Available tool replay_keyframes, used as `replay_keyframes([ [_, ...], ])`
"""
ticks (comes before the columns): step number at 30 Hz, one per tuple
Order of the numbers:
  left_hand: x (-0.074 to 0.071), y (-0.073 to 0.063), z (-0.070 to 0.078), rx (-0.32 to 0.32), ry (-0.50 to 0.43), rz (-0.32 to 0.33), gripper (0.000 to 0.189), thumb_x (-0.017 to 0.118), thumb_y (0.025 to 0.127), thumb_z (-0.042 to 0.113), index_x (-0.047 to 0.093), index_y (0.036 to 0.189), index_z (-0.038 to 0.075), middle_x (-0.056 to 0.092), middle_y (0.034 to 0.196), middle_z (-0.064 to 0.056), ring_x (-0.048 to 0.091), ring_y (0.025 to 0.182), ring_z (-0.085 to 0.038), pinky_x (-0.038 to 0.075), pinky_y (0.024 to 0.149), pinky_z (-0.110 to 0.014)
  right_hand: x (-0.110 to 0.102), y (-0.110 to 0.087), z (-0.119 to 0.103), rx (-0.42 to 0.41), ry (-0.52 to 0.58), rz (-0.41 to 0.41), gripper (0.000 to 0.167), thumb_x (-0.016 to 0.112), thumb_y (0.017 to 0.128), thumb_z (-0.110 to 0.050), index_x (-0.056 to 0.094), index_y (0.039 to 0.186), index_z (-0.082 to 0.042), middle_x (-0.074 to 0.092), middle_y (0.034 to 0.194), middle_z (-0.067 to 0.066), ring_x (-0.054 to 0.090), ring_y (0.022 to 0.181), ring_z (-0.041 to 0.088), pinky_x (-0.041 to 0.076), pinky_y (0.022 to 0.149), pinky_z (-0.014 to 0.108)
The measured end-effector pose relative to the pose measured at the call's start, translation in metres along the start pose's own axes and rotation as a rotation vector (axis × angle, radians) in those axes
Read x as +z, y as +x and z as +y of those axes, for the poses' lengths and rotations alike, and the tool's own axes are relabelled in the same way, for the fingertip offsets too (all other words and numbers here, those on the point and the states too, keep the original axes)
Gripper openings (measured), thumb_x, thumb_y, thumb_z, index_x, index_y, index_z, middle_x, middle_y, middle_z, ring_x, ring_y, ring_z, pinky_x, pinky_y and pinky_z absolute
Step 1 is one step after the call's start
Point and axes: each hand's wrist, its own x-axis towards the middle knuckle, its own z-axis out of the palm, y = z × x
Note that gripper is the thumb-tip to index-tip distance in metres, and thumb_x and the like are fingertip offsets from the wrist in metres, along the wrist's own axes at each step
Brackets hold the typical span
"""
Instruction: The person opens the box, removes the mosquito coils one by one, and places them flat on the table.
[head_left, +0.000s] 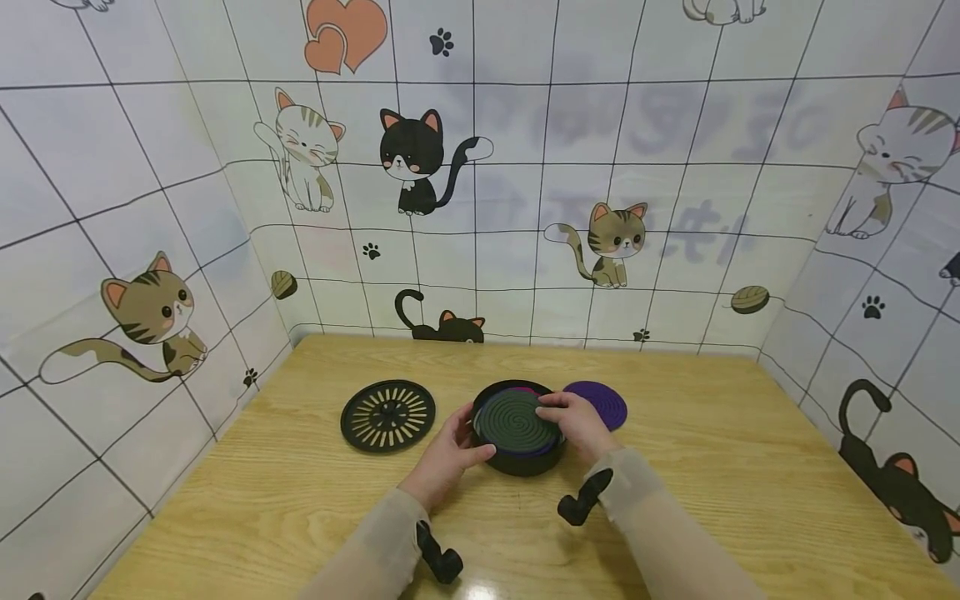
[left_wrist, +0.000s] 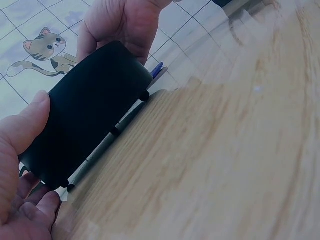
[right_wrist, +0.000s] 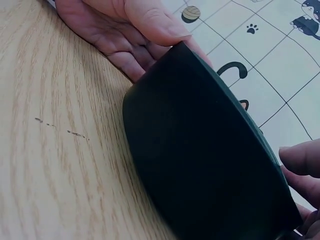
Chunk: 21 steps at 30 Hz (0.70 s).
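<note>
A round black tin point(head_left: 525, 465) stands on the table on small feet, filled with a stack of spiral mosquito coils. On top lies a dark green coil point(head_left: 517, 421), with blue-purple and pink edges showing beneath it. My left hand point(head_left: 447, 454) grips the tin's left side, thumb on the near wall and fingers round behind and low. From the right, my right hand point(head_left: 577, 423) reaches over the rim, its fingertips touching the green coil's right edge; its thumb is hidden in the head view. Both wrist views show mainly the dark tin wall point(left_wrist: 92, 112).
A black slotted lid point(head_left: 387, 417) with a central knob lies to the left of the tin. Behind the right hand a purple coil point(head_left: 606, 404) lies flat on the wooden table point(head_left: 720, 467). A tiled sheet with cat drawings point(head_left: 510, 192) rises behind and at both sides.
</note>
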Motion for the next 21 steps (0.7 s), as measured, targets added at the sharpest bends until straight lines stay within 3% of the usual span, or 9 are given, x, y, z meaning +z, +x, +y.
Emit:
replay_keyframes([
  [4, -0.0002, -0.0014, 0.0, 0.005, -0.02, -0.017, 0.093, 0.077, 0.084, 0.019, 0.015, 0.154, 0.009, 0.023, 0.155, -0.016, 0.025, 0.142, -0.033, 0.033, 0.11, -0.044, -0.0014, -0.0022, 0.0003, 0.002, -0.012, -0.007, 0.036, 0.06, 0.095, -0.015, 0.056, 0.129, -0.001, 0.036, 0.147, 0.022, 0.04, 0.129, 0.037, 0.035, 0.106, 0.051],
  [12, 0.0, 0.0004, 0.0, 0.019, -0.023, -0.02, 0.091, 0.075, 0.085, 0.017, 0.016, 0.153, 0.008, 0.023, 0.155, -0.017, 0.025, 0.142, -0.033, 0.033, 0.11, -0.043, -0.0029, -0.0057, 0.0, -0.016, -0.054, 0.003, 0.038, 0.059, 0.096, -0.012, 0.056, 0.13, 0.002, 0.02, 0.156, 0.02, 0.011, 0.143, 0.041, 0.03, 0.11, 0.053],
  [21, 0.0007, -0.0027, 0.0021, 0.002, -0.022, -0.013, 0.092, 0.076, 0.084, 0.018, 0.015, 0.154, 0.009, 0.022, 0.156, -0.016, 0.024, 0.142, -0.033, 0.033, 0.11, -0.043, 0.0006, -0.0083, -0.0023, 0.009, 0.06, 0.01, 0.035, 0.058, 0.096, -0.012, 0.057, 0.128, 0.002, 0.014, 0.158, 0.02, 0.008, 0.144, 0.039, 0.028, 0.112, 0.052],
])
